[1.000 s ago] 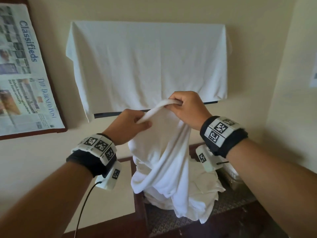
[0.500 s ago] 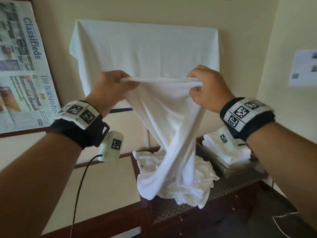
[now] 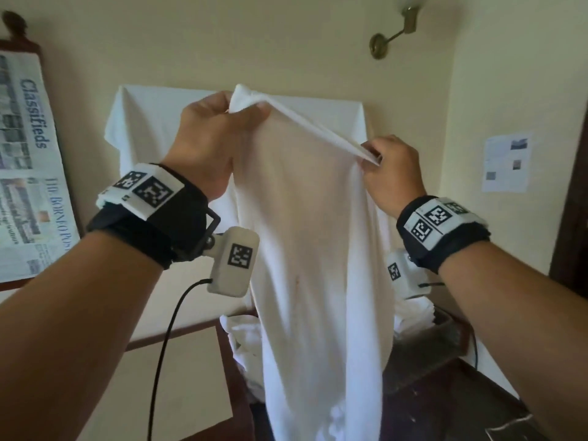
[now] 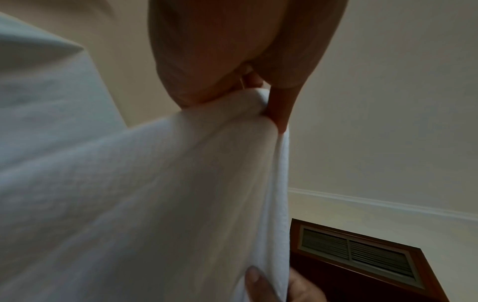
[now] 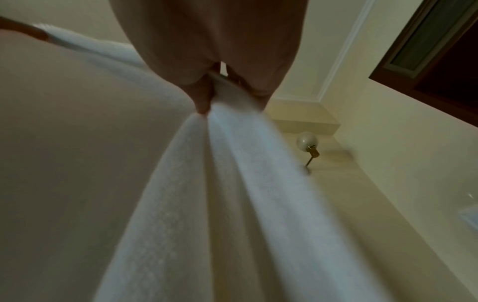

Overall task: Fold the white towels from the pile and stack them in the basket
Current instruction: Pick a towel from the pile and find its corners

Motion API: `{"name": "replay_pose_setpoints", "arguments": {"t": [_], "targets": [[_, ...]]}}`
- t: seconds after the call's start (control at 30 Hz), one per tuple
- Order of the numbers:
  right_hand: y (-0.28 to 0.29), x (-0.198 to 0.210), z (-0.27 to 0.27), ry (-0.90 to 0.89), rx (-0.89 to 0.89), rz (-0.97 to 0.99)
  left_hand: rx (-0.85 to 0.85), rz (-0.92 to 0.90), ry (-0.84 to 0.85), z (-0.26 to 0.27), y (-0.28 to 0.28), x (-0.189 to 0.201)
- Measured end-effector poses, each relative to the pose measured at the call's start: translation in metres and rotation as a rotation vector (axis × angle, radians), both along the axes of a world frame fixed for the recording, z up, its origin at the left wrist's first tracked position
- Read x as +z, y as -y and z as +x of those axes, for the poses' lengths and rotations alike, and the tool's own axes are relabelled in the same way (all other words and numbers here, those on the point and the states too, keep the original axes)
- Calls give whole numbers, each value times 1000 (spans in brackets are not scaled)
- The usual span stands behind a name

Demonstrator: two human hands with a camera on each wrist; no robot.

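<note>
A white towel (image 3: pixel 311 249) hangs lengthwise in front of me, held up by its top edge. My left hand (image 3: pixel 219 128) pinches the upper left corner, raised high. My right hand (image 3: pixel 388 173) pinches the other end of that edge, lower and to the right. In the left wrist view the thumb and fingers (image 4: pixel 279 110) clamp a bunched fold of the towel (image 4: pixel 155 194). In the right wrist view the fingers (image 5: pixel 204 96) grip gathered cloth of the towel (image 5: pixel 232 183). The pile of white towels (image 3: pixel 245 342) lies on the table behind the hanging one. The basket (image 3: pixel 442 326) at right holds folded towels (image 3: pixel 413 313).
A white cloth (image 3: pixel 152 122) hangs on the wall behind. Newspaper (image 3: pixel 28 167) covers a frame at left. A wall lamp (image 3: pixel 394 30) sits up right, a paper sheet (image 3: pixel 506 163) on the right wall. The dark wooden table (image 3: pixel 445 393) carries the pile and the basket.
Both hands have lifted the towel higher off the pile and spread apart along its top edge. The left hand rose above the right.
</note>
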State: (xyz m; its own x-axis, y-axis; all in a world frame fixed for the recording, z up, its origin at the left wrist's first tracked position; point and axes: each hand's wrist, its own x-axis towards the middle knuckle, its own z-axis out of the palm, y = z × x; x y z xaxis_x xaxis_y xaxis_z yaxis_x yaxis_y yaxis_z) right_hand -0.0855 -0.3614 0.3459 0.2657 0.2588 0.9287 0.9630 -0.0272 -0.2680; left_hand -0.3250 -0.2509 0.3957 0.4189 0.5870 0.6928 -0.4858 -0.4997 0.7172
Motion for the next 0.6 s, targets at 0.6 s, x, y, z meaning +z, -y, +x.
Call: {"name": "replay_pose_setpoints", "arguments": {"t": [0.6], "targets": [[-60, -99, 39, -383, 464, -272, 200, -4, -420, 6, -34, -79]]}}
